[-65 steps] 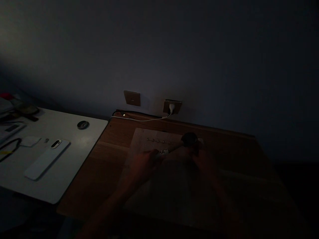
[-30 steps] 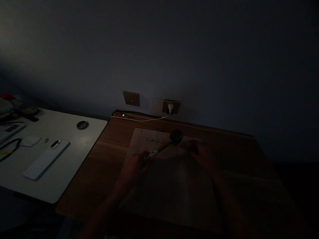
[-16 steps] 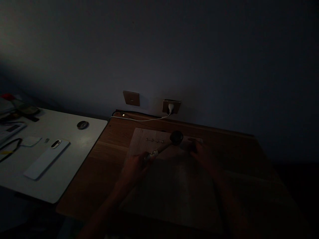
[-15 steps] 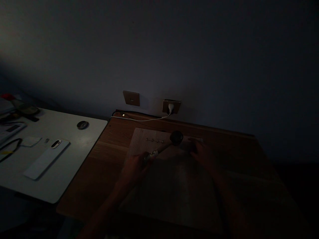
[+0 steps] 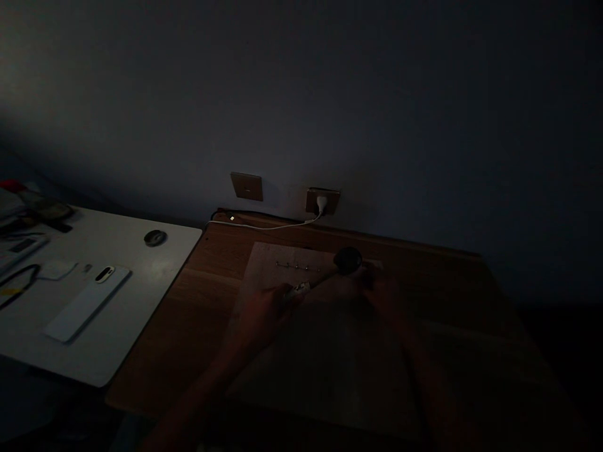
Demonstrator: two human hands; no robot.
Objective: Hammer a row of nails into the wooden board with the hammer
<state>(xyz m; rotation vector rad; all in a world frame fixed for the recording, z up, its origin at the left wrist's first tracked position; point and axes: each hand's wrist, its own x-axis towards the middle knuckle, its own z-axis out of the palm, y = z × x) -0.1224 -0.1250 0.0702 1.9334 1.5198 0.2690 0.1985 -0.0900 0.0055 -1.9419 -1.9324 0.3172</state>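
My left hand [image 5: 266,317] is closed around the pale patterned handle of a long tool [image 5: 347,260] with a dark round head, ladle-like in outline. The head points up and right, over a pale board [image 5: 301,351] on the wooden table. Beside that head, my right hand [image 5: 379,292] has its fingers drawn together. Darkness hides whatever is between them, and I cannot tell whether they touch the head. Left of the head, a row of several tiny shiny pin-like pieces [image 5: 298,267] lies along the board's far part.
A white table [image 5: 155,276] adjoins the wooden table [image 5: 188,326] on the left. On it are a white phone [image 5: 89,304], a dark ring-shaped roll [image 5: 155,238] and cables. A white plug [image 5: 321,203] sits in the wall socket, its cord running along the back edge.
My left hand has shifted right, bringing the tool's round head closer to my right hand. The right fingers have drawn closer together. Another tiny piece now shows at the row's right end.
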